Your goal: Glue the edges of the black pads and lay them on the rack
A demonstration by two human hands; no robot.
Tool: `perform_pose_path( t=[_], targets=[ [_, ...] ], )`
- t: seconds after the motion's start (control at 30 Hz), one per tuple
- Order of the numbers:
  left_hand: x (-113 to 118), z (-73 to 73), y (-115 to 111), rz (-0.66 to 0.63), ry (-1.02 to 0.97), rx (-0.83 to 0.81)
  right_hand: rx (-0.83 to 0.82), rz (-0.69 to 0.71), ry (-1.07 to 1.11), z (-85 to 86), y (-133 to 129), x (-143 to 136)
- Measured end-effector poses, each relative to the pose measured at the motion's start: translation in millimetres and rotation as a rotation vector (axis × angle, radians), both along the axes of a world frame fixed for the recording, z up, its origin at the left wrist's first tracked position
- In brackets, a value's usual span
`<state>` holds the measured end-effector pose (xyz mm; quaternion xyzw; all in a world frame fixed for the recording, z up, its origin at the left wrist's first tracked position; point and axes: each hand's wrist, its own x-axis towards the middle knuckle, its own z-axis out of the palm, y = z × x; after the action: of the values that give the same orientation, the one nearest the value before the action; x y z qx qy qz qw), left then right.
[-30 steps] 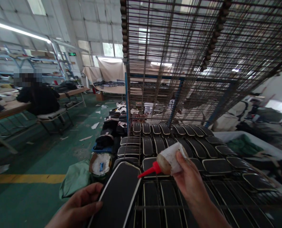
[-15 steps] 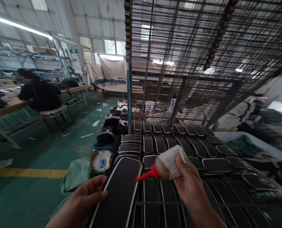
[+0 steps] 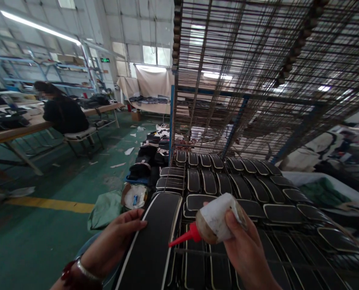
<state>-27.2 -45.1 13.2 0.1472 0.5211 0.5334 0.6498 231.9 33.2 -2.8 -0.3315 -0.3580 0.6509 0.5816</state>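
A long black panel [image 3: 154, 237] with a pale line around its edge lies in front of me, its lower end cut off by the frame. My left hand [image 3: 127, 225] pinches the panel's left edge between thumb and fingers. In my right hand [image 3: 242, 237] is a glue bottle [image 3: 217, 219], tilted down to the left, with a white wrap and brownish contents. Its red nozzle [image 3: 182, 237] points at the panel's right edge, the tip touching or just over the pale line. Several similar black panels [image 3: 282, 212] lie in rows on the rack beyond.
A raised wire rack [image 3: 227, 80] slopes overhead on the right. Left of the panels are a round container [image 3: 137, 197], a green cloth bag [image 3: 105, 211] and stacked black pieces [image 3: 141, 167]. A person [image 3: 63, 106] sits at a long table [image 3: 31, 129] further left.
The bottle's nozzle has moved down along the panel's right edge. My left hand still grips the left edge, and the camera view has shifted slightly to the left.
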Motion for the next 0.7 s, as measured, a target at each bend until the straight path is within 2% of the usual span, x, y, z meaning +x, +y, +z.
perform_pose_path(
  t=[0.33,0.57,0.7],
  targets=[
    [-8,-3.9,6,0.055,-0.003,0.024,0.076,0.176,0.033,-5.1,-16,4],
    [-16,-3.8,6,0.122,0.014,0.051,0.086,0.218,-0.004,-8.1,-24,4],
    [-18,-2.7,5,0.268,-0.017,0.021,0.079,0.196,0.006,-13.5,-21,5]
  ],
)
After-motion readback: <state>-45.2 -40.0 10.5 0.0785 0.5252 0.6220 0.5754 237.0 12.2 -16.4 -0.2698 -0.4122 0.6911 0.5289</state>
